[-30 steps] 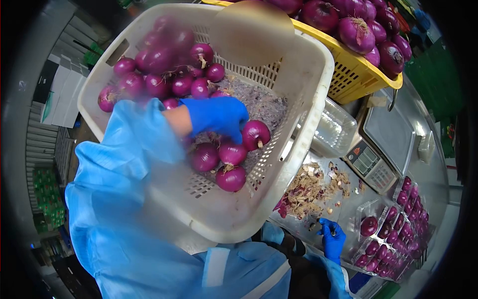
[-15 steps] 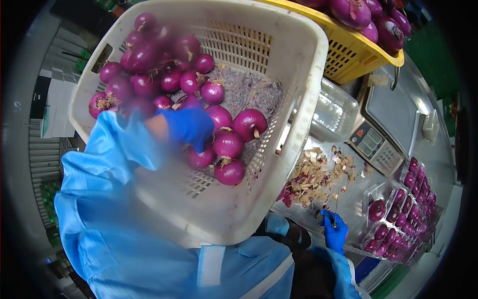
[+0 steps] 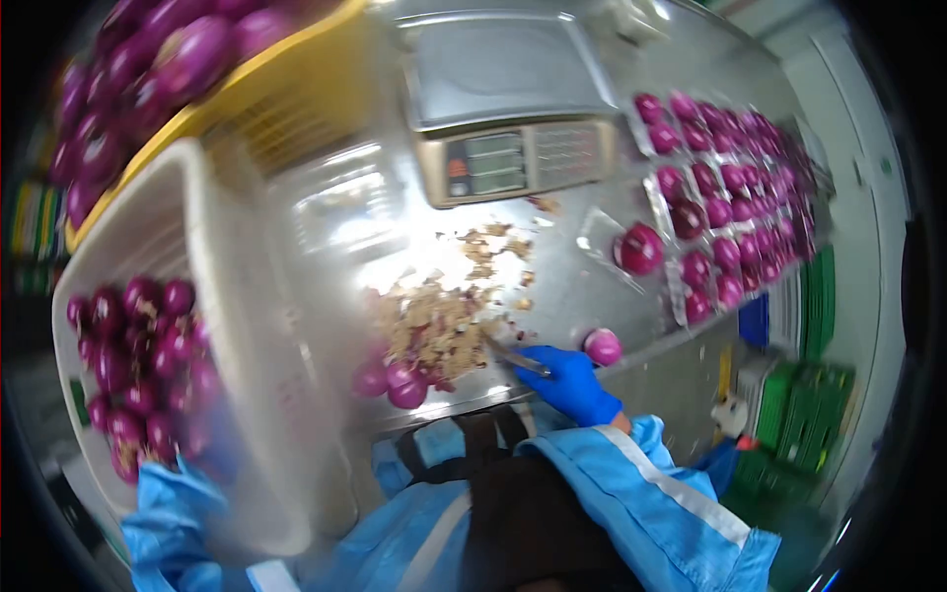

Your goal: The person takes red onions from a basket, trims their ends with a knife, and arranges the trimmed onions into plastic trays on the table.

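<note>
My right hand (image 3: 567, 383), in a blue glove, is closed around a small knife (image 3: 521, 360) at the front edge of the metal table. The blade points left toward a heap of dry onion skins and root trimmings (image 3: 439, 331). A peeled red onion (image 3: 603, 346) lies just right of this hand, and a few more onions (image 3: 405, 385) sit by the heap. My left hand (image 3: 222, 434) is a blue smear inside the white basket (image 3: 281, 395), beside the red onions (image 3: 138, 345); its fingers cannot be made out.
A yellow crate (image 3: 247, 94) of red onions stands behind the white basket. Beyond the trimmings are a scale (image 3: 513, 163) and clear plastic trays (image 3: 340, 202). Packed trays of onions (image 3: 725, 197) line the right side, near one tray holding a single onion (image 3: 639, 249). Green crates (image 3: 804, 414) stand lower right.
The view has swung right, bringing the table to the middle and the white basket to the left edge. My left hand is still within the basket; my right hand keeps the knife.
</note>
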A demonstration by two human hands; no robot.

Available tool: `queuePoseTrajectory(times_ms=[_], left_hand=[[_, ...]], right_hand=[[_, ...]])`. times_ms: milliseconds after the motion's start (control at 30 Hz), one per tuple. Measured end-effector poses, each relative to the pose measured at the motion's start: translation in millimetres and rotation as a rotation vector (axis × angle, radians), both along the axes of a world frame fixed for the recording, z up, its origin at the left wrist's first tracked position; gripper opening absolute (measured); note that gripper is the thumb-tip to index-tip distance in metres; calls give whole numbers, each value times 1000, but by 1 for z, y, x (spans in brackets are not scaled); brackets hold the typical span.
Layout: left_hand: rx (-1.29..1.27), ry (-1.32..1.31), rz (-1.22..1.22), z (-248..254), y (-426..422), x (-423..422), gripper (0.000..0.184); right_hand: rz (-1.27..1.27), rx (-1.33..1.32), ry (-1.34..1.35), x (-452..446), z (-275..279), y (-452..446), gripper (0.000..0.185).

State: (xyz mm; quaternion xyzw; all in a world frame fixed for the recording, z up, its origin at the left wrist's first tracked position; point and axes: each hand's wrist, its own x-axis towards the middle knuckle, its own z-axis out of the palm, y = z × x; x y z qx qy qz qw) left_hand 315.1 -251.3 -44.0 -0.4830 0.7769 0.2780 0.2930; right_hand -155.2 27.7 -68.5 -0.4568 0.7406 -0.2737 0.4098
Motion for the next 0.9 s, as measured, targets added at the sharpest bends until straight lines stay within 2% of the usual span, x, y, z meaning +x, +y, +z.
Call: queuePoseTrajectory(times_ms=[100, 233, 367, 433, 500, 600, 667, 733, 800, 833, 900], left_hand=[[-27, 0, 137, 20, -9, -1, 60], [-141, 111, 416, 82, -1, 3, 67], [-336, 510, 672, 164, 31, -25, 74], [-431, 916, 664, 199, 59, -55, 80], [-547, 1042, 661, 223, 102, -105, 68], [-658, 954, 676, 222, 155, -204, 69], [-276, 1250, 863, 216, 181, -232, 73], [313, 1451, 900, 200, 190, -242, 81], [438, 1367, 869, 154, 200, -239, 90], [479, 1350, 962, 141, 207, -241, 90], [556, 1303, 1154, 128, 219, -251, 88]], right_hand=[[55, 28, -24, -1, 1, -1, 34], [124, 19, 21, -13, -7, 0, 36], [98, -67, -78, -20, -15, -7, 34], [93, -147, -225, -19, -1, -21, 33], [154, -189, -307, -17, 24, -37, 31], [274, -252, -424, -22, 54, -47, 34], [480, -437, -377, -32, 81, -49, 36], [596, -615, -376, -34, 103, -46, 36], [725, -534, -245, -39, 112, -38, 42], [788, -492, -179, -40, 114, -34, 45], [776, -490, -89, -39, 101, -25, 41]])
